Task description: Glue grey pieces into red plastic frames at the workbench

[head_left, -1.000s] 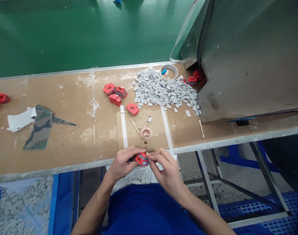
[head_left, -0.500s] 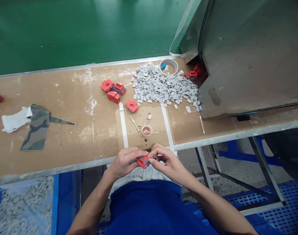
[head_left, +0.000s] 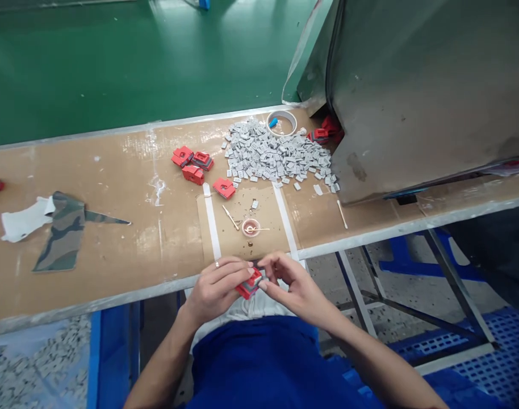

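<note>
My left hand (head_left: 219, 287) is wrapped round a red block with a grey band (head_left: 247, 288), just off the front edge of the table and above my lap. Close against the block's right end is my right hand (head_left: 287, 284), its thumb and forefinger bent toward each other. Something small and greyish shows by the right thumb, too hidden to name. Beyond the hands, a small cup of reddish liquid (head_left: 251, 228) has a thin stick lying across it. One loose grey tile (head_left: 255, 204) lies behind the cup, and a white-tipped stick (head_left: 230, 217) lies to its left.
A heap of small grey tiles (head_left: 276, 153) lies at the back, with a tape roll (head_left: 281, 123) behind. Several red blocks (head_left: 193, 174) sit left of it. Camouflage cloth (head_left: 61, 233) lies farther left. A large metal housing (head_left: 421, 102) blocks the right. A cotton swab (head_left: 342, 215) lies nearby.
The red block has turned in my left hand, showing more of its top recess and grey band. My right fingers have shifted slightly at its end. The camera view has tilted a little.
</note>
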Motion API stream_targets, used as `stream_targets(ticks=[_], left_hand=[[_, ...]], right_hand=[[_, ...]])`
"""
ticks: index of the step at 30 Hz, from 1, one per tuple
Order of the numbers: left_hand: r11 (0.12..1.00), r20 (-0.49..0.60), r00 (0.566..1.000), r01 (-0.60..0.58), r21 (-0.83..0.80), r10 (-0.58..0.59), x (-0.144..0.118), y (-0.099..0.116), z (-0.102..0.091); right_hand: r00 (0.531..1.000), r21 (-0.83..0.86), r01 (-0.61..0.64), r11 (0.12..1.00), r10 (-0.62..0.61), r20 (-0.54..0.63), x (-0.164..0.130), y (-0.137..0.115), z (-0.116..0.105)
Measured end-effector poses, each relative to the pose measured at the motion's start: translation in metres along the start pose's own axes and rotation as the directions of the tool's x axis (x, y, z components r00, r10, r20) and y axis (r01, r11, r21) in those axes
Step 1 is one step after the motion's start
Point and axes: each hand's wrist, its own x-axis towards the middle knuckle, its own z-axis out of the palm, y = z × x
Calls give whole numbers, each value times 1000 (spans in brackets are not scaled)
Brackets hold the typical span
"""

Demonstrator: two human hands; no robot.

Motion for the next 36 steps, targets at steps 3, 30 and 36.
stream_targets(ticks=[3,30,36], left_hand=[[1000,-138,990,18,13,-16,-5,15,6],[949,-280,909,274,-156,-309,-13,101,4],[931,-279,888,341,-135,-365,-9,101,4]], right_hand=[[998,147,66,987,-63,-25,-11,7,12],[667,-634,625,456,-733,132,-48,-30,21],[759,-614,584,531,-626,181,-41,-43,16]])
